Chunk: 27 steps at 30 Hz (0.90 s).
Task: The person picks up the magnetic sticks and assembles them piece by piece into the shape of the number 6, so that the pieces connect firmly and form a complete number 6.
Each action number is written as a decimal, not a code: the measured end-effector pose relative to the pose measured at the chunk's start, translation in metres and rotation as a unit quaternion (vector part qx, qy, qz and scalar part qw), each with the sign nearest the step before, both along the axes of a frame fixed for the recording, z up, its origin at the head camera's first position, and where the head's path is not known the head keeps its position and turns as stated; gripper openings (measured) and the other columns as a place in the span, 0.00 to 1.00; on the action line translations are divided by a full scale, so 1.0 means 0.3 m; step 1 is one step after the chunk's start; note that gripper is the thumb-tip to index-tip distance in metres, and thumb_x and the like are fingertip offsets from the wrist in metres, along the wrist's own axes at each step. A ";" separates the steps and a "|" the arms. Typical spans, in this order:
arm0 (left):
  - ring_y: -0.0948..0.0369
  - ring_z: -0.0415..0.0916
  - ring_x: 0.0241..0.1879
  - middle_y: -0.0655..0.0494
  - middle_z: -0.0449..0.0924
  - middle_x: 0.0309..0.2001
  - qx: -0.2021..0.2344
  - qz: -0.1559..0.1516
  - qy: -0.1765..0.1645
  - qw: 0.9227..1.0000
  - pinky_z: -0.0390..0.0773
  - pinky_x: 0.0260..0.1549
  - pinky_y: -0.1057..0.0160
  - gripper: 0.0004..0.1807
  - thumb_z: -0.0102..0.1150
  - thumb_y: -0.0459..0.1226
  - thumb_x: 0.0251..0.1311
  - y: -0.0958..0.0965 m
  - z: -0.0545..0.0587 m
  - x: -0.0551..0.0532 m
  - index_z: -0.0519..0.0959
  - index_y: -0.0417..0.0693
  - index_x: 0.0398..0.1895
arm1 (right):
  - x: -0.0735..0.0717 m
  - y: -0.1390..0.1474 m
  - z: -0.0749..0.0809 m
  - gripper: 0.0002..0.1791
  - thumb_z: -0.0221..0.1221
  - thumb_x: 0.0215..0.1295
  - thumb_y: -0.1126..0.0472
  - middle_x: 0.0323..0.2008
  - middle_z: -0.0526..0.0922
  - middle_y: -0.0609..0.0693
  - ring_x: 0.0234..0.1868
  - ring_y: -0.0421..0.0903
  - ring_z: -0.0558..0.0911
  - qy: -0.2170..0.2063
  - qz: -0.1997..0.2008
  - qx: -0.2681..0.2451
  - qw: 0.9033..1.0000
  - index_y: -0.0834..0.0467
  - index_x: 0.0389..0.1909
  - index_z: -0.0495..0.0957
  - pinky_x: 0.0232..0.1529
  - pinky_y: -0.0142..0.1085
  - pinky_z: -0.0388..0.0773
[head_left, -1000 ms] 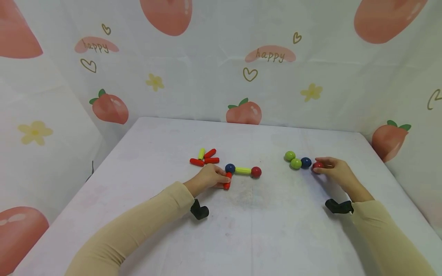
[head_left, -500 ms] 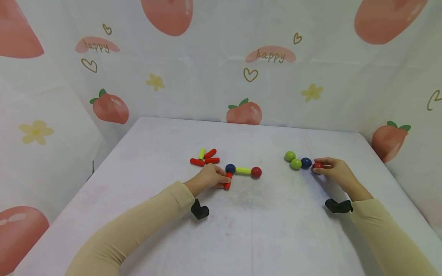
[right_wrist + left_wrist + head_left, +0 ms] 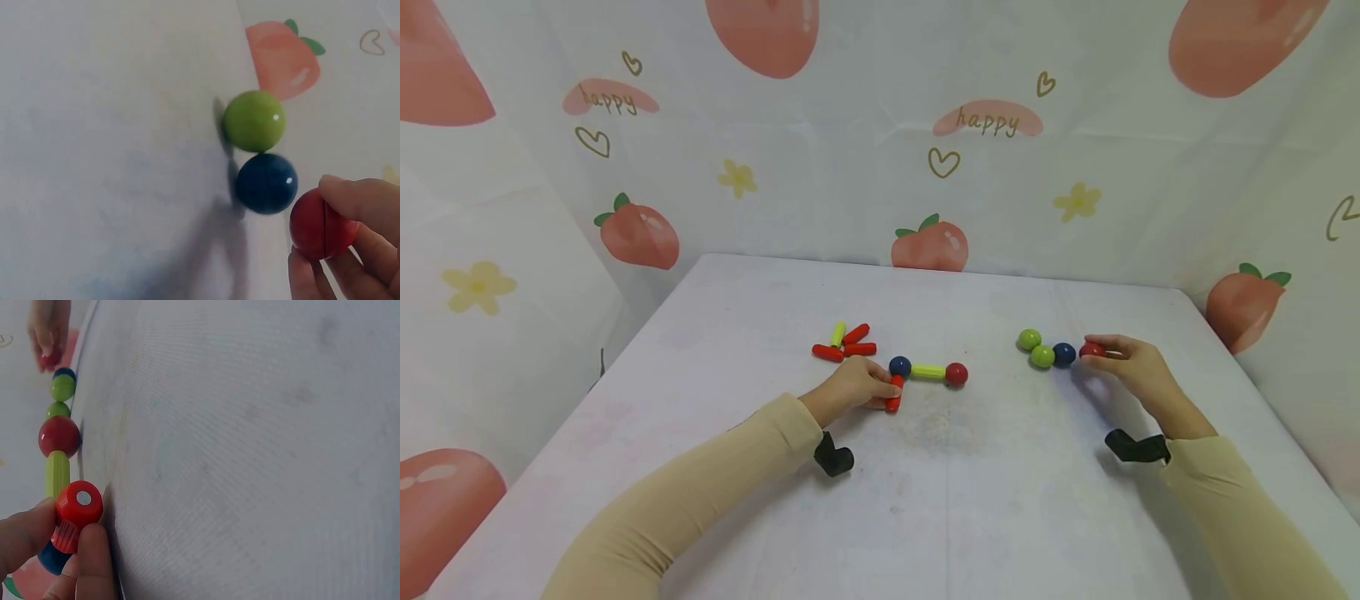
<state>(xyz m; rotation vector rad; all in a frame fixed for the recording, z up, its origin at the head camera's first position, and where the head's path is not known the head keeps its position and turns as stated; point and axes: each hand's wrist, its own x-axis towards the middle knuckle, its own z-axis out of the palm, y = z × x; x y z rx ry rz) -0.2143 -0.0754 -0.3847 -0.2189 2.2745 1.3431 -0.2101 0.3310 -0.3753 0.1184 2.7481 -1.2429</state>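
Observation:
My left hand (image 3: 853, 385) pinches a red rod (image 3: 893, 395) between thumb and fingers. A pale metal disc shows on the rod's end in the left wrist view. The rod's far end meets a blue ball (image 3: 899, 366), from which a yellow-green rod (image 3: 928, 372) runs right to a red ball (image 3: 956, 374). At the right, my right hand (image 3: 1131, 371) holds another red ball (image 3: 322, 224) with thumb and fingers, a seam line across it. Beside that ball sit a blue ball (image 3: 267, 184) and two green balls (image 3: 1029, 339) (image 3: 1042, 357).
Behind my left hand lie several loose rods: a yellow-green rod (image 3: 838, 334) and red rods (image 3: 860, 349). Both wrists carry a black camera mount (image 3: 833, 455). The white table (image 3: 1000, 500) ends at a printed cloth backdrop (image 3: 835, 167).
My right hand has raised the red ball slightly beside the blue ball. My left hand and the joined pieces stay where they were.

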 end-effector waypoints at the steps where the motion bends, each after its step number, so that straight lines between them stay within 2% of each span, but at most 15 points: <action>1: 0.62 0.79 0.34 0.48 0.81 0.44 0.000 0.000 0.000 1.000 0.84 0.39 0.71 0.17 0.69 0.34 0.63 0.000 0.000 0.000 0.83 0.37 0.53 | 0.001 -0.004 0.002 0.38 0.62 0.72 0.49 0.64 0.78 0.62 0.56 0.40 0.75 0.002 -0.001 -0.007 1.000 0.67 0.73 0.64 0.55 0.44 0.72; 4: 0.62 0.79 0.34 0.48 0.81 0.44 0.000 -0.001 -0.001 1.000 0.84 0.38 0.72 0.17 0.69 0.35 0.63 0.001 -0.002 0.000 0.82 0.37 0.53 | 0.005 -0.021 0.009 0.38 0.64 0.70 0.48 0.53 0.82 0.40 0.46 0.23 0.70 0.011 -0.004 -0.026 1.000 0.66 0.72 0.65 0.60 0.46 0.70; 6: 0.62 0.79 0.34 0.48 0.81 0.44 0.001 0.001 -0.002 1.000 0.83 0.37 0.72 0.17 0.69 0.35 0.63 0.001 -0.002 0.001 0.82 0.37 0.53 | 0.009 -0.037 0.014 0.38 0.64 0.70 0.48 0.49 0.80 0.32 0.44 0.20 0.69 0.014 -0.002 -0.038 0.999 0.65 0.72 0.66 0.61 0.46 0.70; 11: 0.63 0.78 0.33 0.48 0.80 0.43 0.007 0.000 -0.002 1.000 0.83 0.36 0.73 0.17 0.69 0.34 0.63 0.000 0.002 0.004 0.82 0.36 0.53 | 0.023 -0.086 0.030 0.37 0.64 0.70 0.48 0.50 0.82 0.34 0.45 0.21 0.71 0.021 0.011 -0.050 0.998 0.64 0.72 0.67 0.56 0.37 0.69; 16: 0.62 0.78 0.34 0.48 0.80 0.44 0.005 0.001 -0.003 1.000 0.83 0.36 0.73 0.17 0.68 0.34 0.63 0.001 0.004 0.006 0.82 0.37 0.54 | 0.045 -0.143 0.045 0.34 0.64 0.70 0.53 0.41 0.80 0.26 0.43 0.19 0.75 0.042 0.032 -0.074 0.996 0.66 0.70 0.69 0.47 0.23 0.70; 20: 0.62 0.78 0.33 0.47 0.81 0.45 0.003 -0.002 -0.002 1.000 0.82 0.36 0.73 0.17 0.69 0.34 0.63 0.002 0.007 0.010 0.82 0.37 0.53 | 0.065 -0.190 0.060 0.32 0.65 0.70 0.54 0.42 0.81 0.30 0.43 0.21 0.76 0.051 0.045 -0.078 0.995 0.66 0.69 0.70 0.45 0.21 0.72; 27: 0.63 0.78 0.33 0.48 0.81 0.44 0.002 -0.004 0.003 1.000 0.83 0.37 0.72 0.16 0.69 0.34 0.63 0.000 0.012 0.012 0.83 0.37 0.53 | 0.097 -0.272 0.075 0.31 0.65 0.69 0.54 0.57 0.84 0.56 0.43 0.22 0.78 0.049 0.066 -0.086 0.993 0.65 0.67 0.73 0.45 0.20 0.75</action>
